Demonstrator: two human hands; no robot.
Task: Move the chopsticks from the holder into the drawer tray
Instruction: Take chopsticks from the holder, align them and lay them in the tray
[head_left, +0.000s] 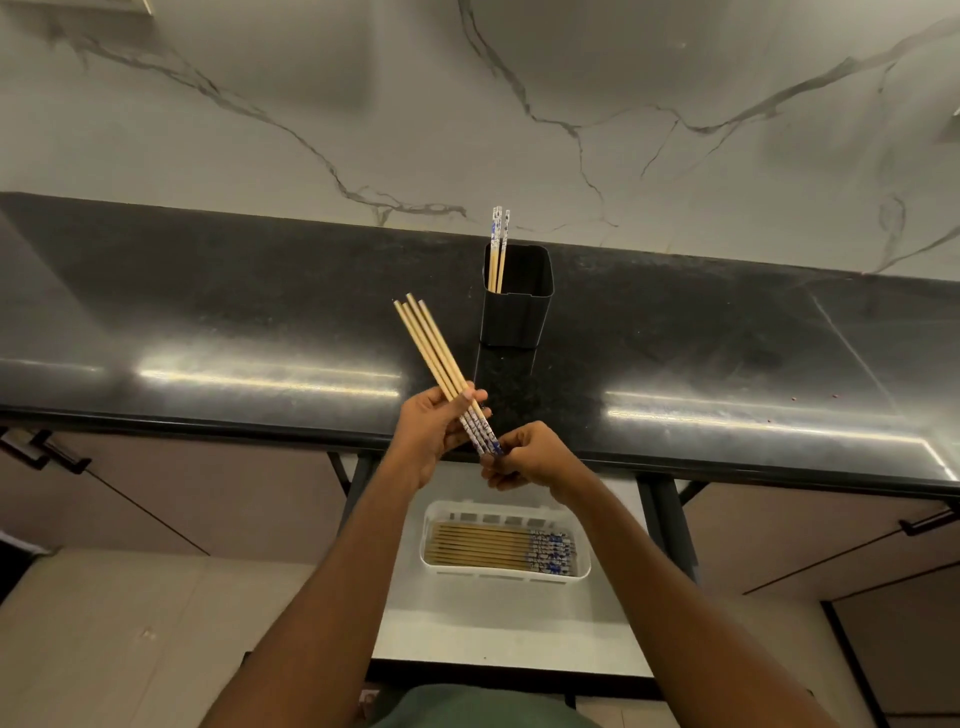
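Observation:
I hold a bundle of several wooden chopsticks with blue-and-white patterned ends above the counter's front edge. My left hand grips the bundle at its middle, tips pointing up and left. My right hand pinches the patterned ends. A black square holder stands on the counter just beyond, with two chopsticks upright in its left corner. Below my hands, a white tray in the open drawer holds several chopsticks lying side by side, patterned ends to the right.
The dark polished counter runs across the view, backed by a white marble wall. The open drawer's pale floor lies beneath the tray. Cabinet fronts with dark handles flank the drawer on both sides.

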